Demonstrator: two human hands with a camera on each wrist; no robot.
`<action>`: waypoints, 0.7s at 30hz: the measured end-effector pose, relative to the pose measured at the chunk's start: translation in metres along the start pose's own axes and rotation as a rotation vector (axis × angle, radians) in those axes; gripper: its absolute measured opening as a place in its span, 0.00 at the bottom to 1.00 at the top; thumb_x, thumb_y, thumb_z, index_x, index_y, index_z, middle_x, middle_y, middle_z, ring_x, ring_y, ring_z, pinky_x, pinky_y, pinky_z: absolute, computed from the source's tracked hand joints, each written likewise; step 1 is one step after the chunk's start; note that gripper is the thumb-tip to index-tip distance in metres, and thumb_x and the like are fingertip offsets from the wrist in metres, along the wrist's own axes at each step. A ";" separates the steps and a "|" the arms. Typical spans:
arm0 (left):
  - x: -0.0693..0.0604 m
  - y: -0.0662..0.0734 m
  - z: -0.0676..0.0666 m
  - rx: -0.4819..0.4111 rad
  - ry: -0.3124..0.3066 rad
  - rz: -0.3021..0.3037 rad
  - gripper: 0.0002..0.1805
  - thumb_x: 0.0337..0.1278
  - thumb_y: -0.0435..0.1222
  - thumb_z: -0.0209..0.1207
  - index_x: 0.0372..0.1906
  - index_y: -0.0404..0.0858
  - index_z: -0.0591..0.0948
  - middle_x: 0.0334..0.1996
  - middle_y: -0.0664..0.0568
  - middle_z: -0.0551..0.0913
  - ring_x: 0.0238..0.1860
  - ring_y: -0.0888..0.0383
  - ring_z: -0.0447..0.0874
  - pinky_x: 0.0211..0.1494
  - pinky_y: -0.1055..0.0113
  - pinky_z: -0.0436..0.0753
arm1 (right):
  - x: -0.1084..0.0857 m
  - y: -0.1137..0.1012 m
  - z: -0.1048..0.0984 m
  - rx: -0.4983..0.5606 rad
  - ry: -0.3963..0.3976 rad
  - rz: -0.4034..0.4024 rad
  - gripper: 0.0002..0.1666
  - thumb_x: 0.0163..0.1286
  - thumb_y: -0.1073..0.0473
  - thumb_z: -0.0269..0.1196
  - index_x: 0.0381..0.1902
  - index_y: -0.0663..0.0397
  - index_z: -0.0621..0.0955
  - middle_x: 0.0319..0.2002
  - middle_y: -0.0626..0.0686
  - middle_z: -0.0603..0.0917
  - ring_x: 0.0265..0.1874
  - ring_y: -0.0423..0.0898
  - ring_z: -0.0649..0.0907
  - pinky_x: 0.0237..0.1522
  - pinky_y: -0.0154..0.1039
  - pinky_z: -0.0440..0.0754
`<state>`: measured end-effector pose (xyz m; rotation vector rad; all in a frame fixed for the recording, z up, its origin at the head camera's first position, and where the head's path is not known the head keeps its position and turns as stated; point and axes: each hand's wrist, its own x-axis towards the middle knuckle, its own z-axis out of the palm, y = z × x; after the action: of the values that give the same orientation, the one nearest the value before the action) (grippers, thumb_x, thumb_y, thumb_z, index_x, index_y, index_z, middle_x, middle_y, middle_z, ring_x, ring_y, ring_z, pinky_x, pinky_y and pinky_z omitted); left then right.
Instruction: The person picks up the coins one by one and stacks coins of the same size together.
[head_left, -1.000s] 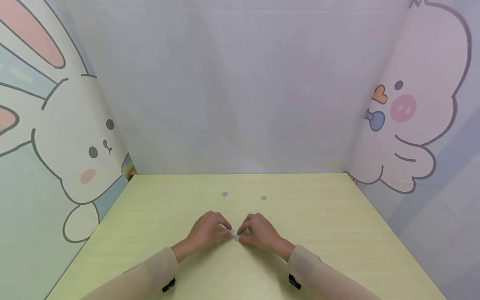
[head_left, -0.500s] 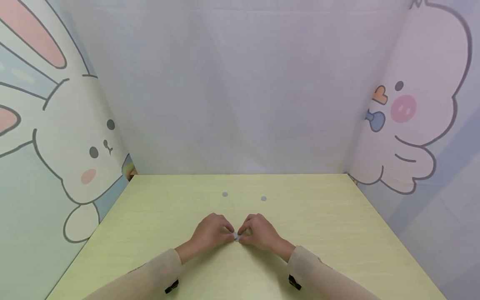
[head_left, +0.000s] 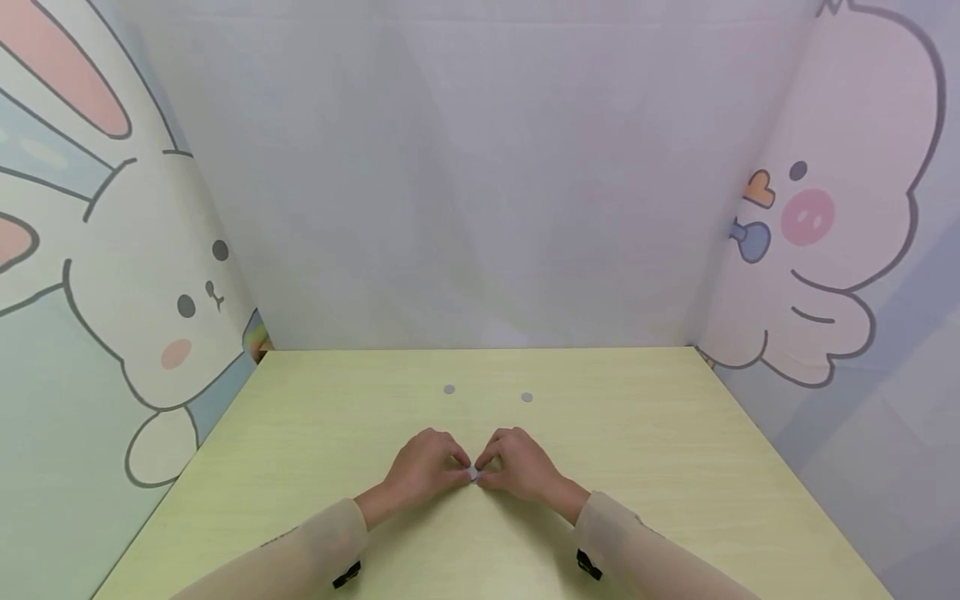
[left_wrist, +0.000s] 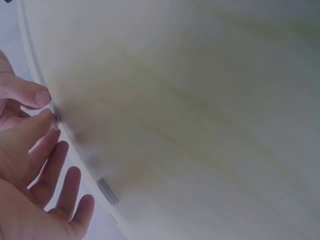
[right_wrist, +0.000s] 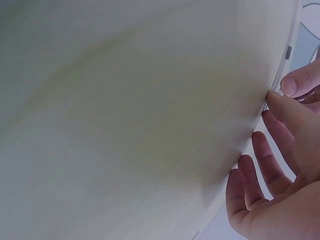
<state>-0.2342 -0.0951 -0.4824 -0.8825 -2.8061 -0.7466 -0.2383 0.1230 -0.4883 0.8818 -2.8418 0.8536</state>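
My left hand (head_left: 423, 463) pinches a small grey disc (head_left: 473, 472) between thumb and index finger near the middle of the table. Opposite it, the fingertips of my right hand (head_left: 521, 465) pinch a second disc low on the tabletop. The held discs overlap in the head view, so the lower one is mostly hidden. Both hands' tips nearly meet around them. In the wrist views the discs show only as thin edges by the fingertips. Farther back lie two more flat grey discs, a left one (head_left: 449, 389) and a right one (head_left: 527, 397).
The pale yellow wooden table (head_left: 300, 400) reaches to a white cloth backdrop (head_left: 480, 183). Cloth side walls carry a printed rabbit (head_left: 150, 292) on the left and a printed white duck-like figure (head_left: 840, 150) on the right.
My left hand has moved slightly right and toward me with its disc, which has come from beside the right hand's disc to over it. The right hand stays nearly still.
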 end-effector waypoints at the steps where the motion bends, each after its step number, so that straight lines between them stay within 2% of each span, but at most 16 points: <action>1: 0.000 0.000 0.001 -0.003 -0.002 -0.003 0.06 0.58 0.44 0.77 0.36 0.48 0.94 0.35 0.62 0.91 0.40 0.60 0.82 0.47 0.62 0.81 | 0.000 0.000 0.000 0.001 0.000 0.000 0.06 0.60 0.57 0.82 0.35 0.46 0.95 0.36 0.40 0.89 0.42 0.40 0.81 0.50 0.41 0.81; 10: -0.001 0.001 0.004 -0.020 -0.001 0.004 0.05 0.58 0.43 0.78 0.36 0.47 0.94 0.35 0.62 0.91 0.40 0.58 0.82 0.45 0.64 0.80 | -0.001 -0.001 -0.002 0.004 -0.001 -0.006 0.06 0.61 0.58 0.81 0.35 0.47 0.95 0.36 0.41 0.89 0.42 0.41 0.82 0.50 0.41 0.81; 21: 0.001 0.001 0.007 -0.023 -0.010 -0.027 0.07 0.58 0.45 0.78 0.36 0.48 0.94 0.34 0.63 0.90 0.40 0.59 0.82 0.45 0.64 0.79 | -0.002 -0.003 -0.003 -0.004 0.002 -0.005 0.06 0.60 0.58 0.82 0.35 0.48 0.95 0.36 0.42 0.89 0.42 0.42 0.82 0.49 0.41 0.81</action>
<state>-0.2335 -0.0905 -0.4874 -0.8554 -2.8291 -0.7820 -0.2354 0.1229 -0.4847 0.8865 -2.8378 0.8477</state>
